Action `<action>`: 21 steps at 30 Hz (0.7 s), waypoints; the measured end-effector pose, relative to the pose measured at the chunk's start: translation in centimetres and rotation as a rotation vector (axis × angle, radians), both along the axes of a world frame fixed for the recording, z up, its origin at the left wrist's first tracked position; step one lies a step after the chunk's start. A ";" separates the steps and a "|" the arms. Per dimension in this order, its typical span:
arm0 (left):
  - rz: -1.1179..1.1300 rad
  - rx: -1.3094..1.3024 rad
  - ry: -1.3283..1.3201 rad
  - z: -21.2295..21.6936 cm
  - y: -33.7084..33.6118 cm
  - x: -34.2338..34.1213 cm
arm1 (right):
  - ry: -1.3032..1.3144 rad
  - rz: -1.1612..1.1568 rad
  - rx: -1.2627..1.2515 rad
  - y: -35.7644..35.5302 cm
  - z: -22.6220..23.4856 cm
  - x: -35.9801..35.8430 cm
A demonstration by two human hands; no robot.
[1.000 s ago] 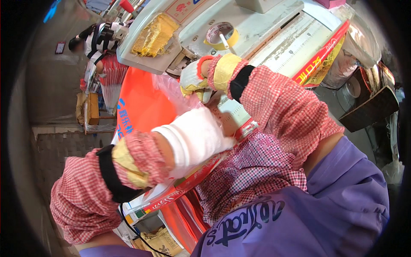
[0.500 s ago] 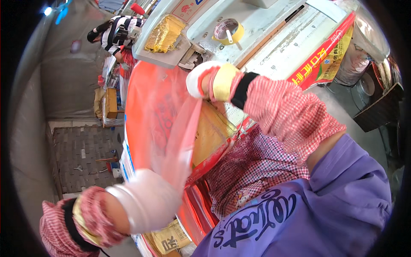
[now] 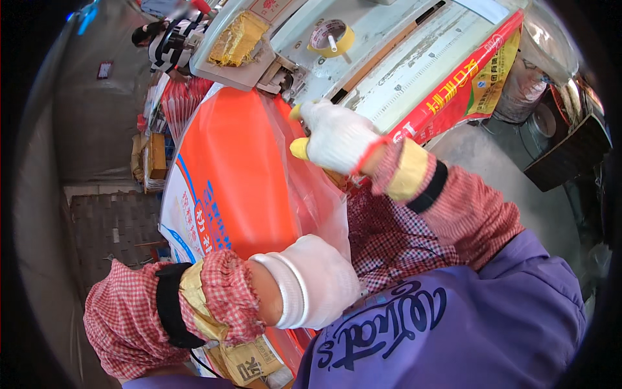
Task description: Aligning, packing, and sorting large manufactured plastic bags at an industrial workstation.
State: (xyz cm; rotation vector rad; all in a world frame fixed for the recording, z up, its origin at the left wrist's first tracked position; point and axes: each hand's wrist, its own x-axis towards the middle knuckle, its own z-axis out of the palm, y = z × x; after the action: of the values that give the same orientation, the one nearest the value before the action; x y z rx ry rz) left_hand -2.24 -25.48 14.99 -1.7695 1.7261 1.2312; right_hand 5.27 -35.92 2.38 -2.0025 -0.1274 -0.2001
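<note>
A large orange and white printed plastic bag [image 3: 246,149] with a clear film layer [image 3: 321,204] along its right side lies in front of me, its far end near the metal foot of a white sewing machine [image 3: 278,76]. My left hand [image 3: 314,282], in a white glove, rests at the bag's near right edge. Its fingers point away beneath the glove back, so what they hold is hidden. Over the bag's upper right side is my right hand [image 3: 340,133], gloved in white with yellow fingertips. Thumb and forefinger stand apart, and I see nothing between them.
A roll of yellowish tape [image 3: 332,39] and a folded yellow woven cloth [image 3: 238,39] sit on the machine. Red and yellow packaging [image 3: 463,84] hangs along the table's edge. Another person [image 3: 172,45] works at the far left beside stacked bags [image 3: 181,107]. A metal bucket [image 3: 539,133] stands at right.
My left hand has moved right and inward, towards my body. The right hand has turned, its fingers now apart. The bag, blurred and partly lifted before, now lies spread with its print showing.
</note>
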 end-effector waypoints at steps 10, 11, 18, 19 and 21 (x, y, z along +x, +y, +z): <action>-0.072 -0.077 -0.059 -0.2 -1.5 -0.4 | 0.285 -0.792 -0.537 8.6 -6.4 6.4; -0.117 -0.104 -0.055 -0.3 -1.8 0.2 | 0.365 -0.911 -0.580 8.9 -6.7 6.9; 0.048 0.450 -0.302 0.3 -3.8 5.6 | -0.035 -0.086 -0.616 8.9 -7.3 8.1; 0.074 0.522 -0.329 1.2 -3.3 5.6 | -0.029 -0.089 -0.637 9.1 -7.5 8.0; -0.108 0.550 -0.414 3.6 -1.4 4.4 | -0.023 -0.112 -0.705 10.1 -8.2 8.3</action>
State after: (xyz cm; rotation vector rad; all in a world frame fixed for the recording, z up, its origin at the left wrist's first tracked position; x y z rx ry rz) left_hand 2.12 -26.93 18.58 -1.4466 1.1010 1.0645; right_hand 13.57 -25.82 -5.79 -2.7130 -0.1087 -0.2766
